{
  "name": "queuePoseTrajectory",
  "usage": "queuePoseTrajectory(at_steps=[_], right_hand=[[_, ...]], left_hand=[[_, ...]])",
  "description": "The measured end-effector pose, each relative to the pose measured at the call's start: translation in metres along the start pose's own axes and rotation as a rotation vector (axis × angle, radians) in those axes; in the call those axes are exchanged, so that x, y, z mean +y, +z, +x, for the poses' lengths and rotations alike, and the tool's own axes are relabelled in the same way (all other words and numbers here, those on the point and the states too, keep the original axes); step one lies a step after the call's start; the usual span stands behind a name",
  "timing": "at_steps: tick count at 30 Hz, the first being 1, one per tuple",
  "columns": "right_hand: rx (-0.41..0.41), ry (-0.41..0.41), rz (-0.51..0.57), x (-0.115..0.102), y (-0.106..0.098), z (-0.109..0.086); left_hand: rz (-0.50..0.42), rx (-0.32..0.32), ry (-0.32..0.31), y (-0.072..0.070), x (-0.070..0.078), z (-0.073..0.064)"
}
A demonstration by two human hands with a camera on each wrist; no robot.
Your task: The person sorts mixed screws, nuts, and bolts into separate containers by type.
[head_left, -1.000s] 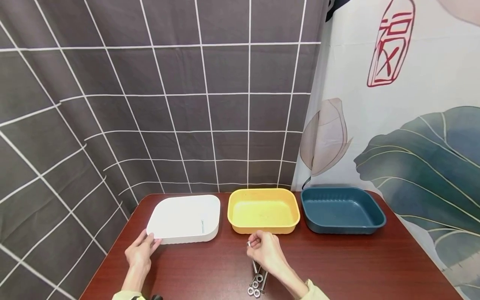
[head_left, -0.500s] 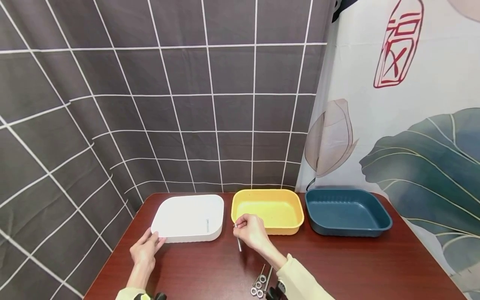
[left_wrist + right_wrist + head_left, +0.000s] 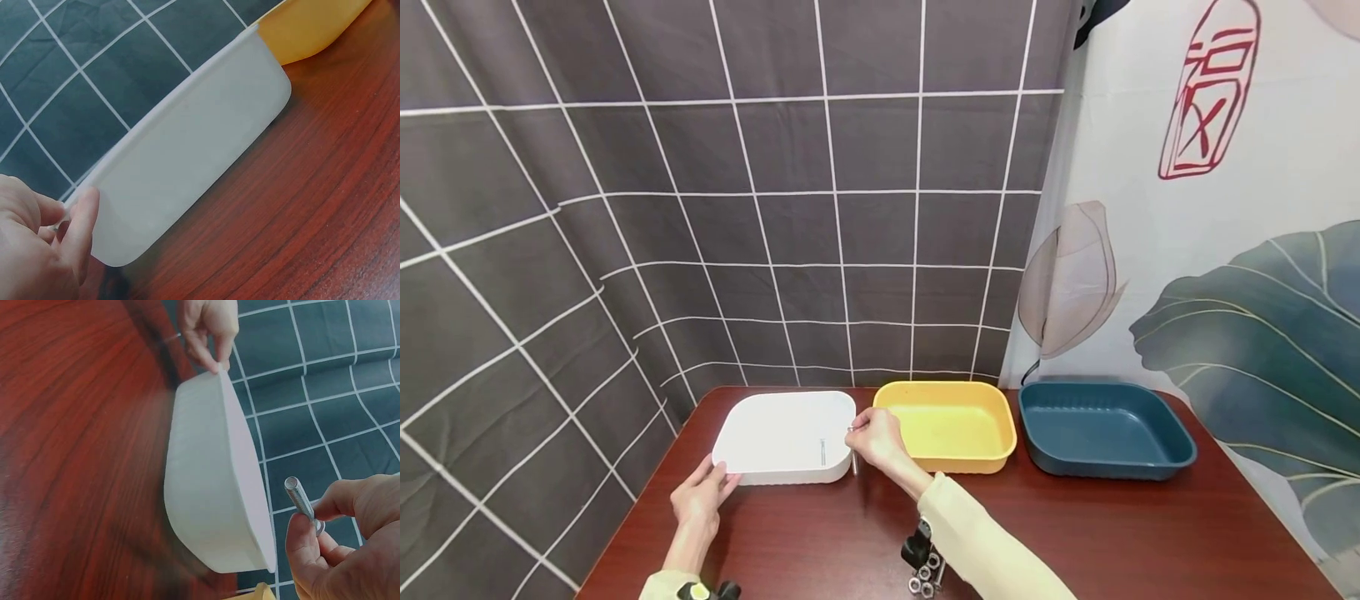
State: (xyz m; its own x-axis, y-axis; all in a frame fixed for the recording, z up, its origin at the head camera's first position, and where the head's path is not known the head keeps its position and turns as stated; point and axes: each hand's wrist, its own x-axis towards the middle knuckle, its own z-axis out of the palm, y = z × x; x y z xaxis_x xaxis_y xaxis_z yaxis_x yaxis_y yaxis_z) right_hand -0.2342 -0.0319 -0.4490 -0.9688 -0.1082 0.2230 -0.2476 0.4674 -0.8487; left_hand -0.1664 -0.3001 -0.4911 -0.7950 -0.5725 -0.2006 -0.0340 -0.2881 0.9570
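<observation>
My left hand point(image 3: 696, 500) pinches the near left corner of the white tray point(image 3: 775, 442) between thumb and fingers; the left wrist view shows the grip at the rim. At the tray's right edge, my right hand point(image 3: 876, 437) holds a metal bolt point(image 3: 301, 499) between thumb and fingers. Its threaded shank sticks out of the grip in the right wrist view. Inside the white tray lies a small, thin grey item point(image 3: 822, 452), too small to identify surely. Several nuts point(image 3: 925, 572) and at least one more bolt point(image 3: 940, 573) lie near the front, partly hidden by the right wrist's camera.
A yellow tray point(image 3: 955, 464) stands right of the white one, and a dark blue tray point(image 3: 1112, 468) farther right. All sit along the back of the brown table point(image 3: 805, 533). Behind hangs a grey gridded cloth point(image 3: 775, 217), with a printed white cloth point(image 3: 1097, 150) to the right.
My right hand has carried the bolt up and left, from in front of the yellow tray to the white tray's right edge. The left hand keeps its hold on the rim.
</observation>
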Motion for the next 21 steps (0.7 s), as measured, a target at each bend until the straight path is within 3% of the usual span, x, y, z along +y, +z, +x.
queuePoseTrajectory(at_steps=[9, 21], right_hand=[[-0.008, 0.034, -0.065, -0.007, 0.013, 0.019], [0.016, 0.057, -0.101, 0.002, 0.026, 0.031]], left_hand=[[-0.008, 0.004, -0.001, 0.002, -0.001, 0.0], [-0.017, -0.001, -0.004, 0.002, -0.001, 0.0]])
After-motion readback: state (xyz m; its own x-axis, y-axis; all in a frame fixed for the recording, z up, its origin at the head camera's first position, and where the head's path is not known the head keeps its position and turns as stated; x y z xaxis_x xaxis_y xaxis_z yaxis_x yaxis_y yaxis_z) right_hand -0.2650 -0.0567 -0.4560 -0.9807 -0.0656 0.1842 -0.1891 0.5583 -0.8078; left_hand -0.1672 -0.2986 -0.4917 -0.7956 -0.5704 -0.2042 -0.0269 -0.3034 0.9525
